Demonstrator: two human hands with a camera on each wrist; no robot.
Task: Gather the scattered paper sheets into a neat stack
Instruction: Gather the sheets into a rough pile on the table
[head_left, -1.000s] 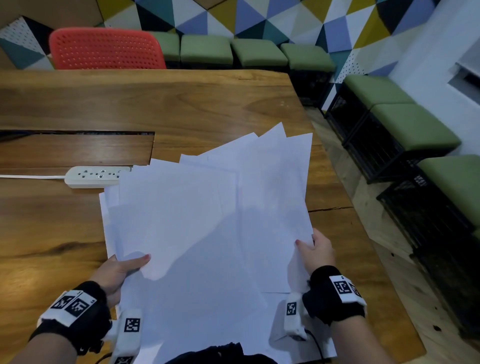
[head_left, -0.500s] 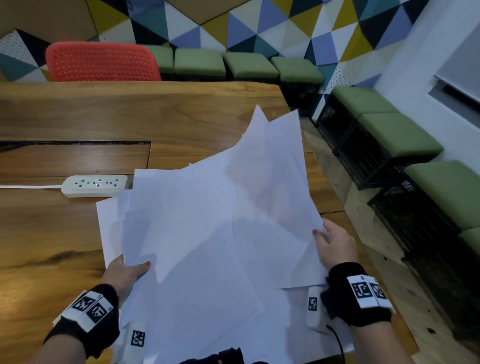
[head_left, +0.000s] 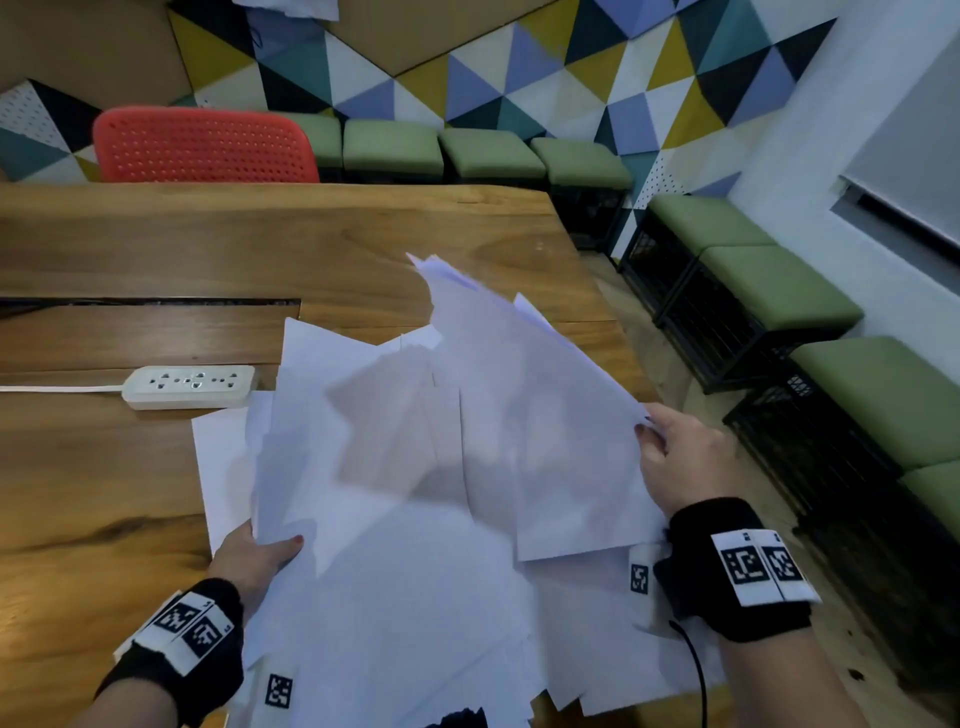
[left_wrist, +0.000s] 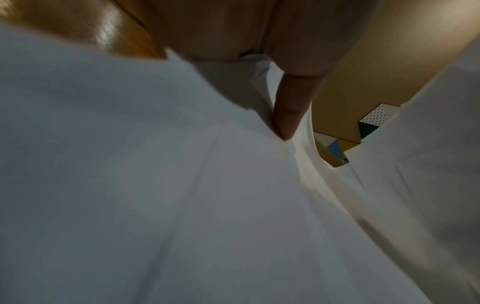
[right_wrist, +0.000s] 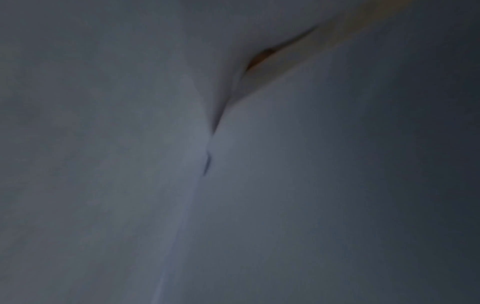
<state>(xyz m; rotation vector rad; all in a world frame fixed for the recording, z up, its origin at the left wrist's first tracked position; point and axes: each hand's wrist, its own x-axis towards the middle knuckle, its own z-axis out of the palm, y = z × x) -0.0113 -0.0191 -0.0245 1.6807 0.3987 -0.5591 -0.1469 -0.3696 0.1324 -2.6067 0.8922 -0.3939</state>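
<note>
Paper sheets (head_left: 467, 467), pinched loosely fanned between my left hand (head_left: 249, 561) and right hand (head_left: 680, 467), could slip off the table (head_left: 156, 249).

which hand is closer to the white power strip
Left. The left hand grips the paper sheets at their left edge, below the power strip; the right hand holds them far across, at the right edge.

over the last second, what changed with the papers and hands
The right hand swung outward, raising the right side of the paper sheets so their far corner tips up off the wooden table. The left hand kept its thumb-on-top grip at the near-left edge. The power strip stayed put.
</note>
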